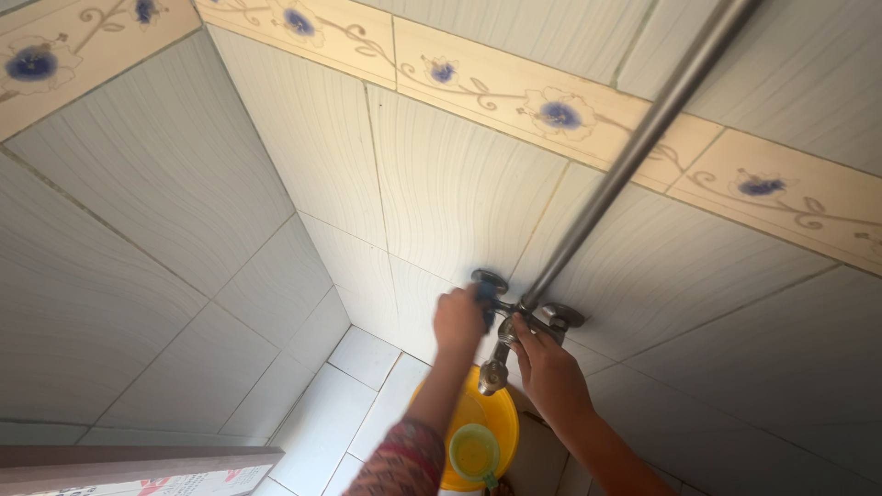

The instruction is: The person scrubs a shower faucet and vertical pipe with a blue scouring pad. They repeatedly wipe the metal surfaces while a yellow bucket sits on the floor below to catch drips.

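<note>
- Overhead, left hand (458, 319) presses a blue cloth (484, 296) against the wall tap (514, 321), grip closed on it; cloth mostly hidden.
- Right hand (548, 367) touches tap body; finger grip unclear.
- Yellow bucket (482, 418) below, partly hidden by forearms; green cup (474, 452) inside.

The scene is evenly and brightly lit by soft daylight — no hard shadows are cast on the pale wall tiles (459, 184), a faint sheen is seen along the metal pipe (643, 138), and strong wide-angle bending is shown at the edges — while focus is kept fairly sharp throughout.
</note>
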